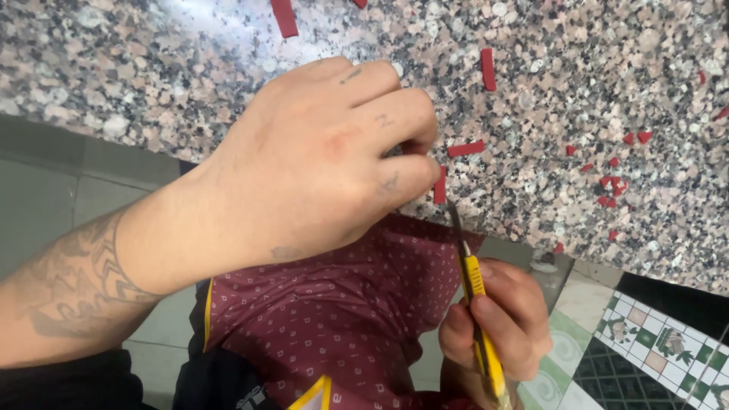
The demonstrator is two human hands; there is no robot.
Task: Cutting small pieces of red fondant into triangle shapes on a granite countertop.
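Note:
My left hand (319, 159) rests on the edge of a speckled granite counter (577, 68), fingers curled and pinching a small red piece that is mostly hidden under them. My right hand (501, 319) sits below the counter edge, closed around a yellow utility knife (478, 319). The knife's dark blade points up toward the red strip (440, 184) beside my left fingertips. Whether the blade touches the strip is not clear.
Several red strips (487, 70) and small red chips (611, 186) are scattered over the counter. A maroon patterned cloth (357, 304) lies below the counter edge. Patterned floor tiles (653, 342) show at the lower right, grey floor at the left.

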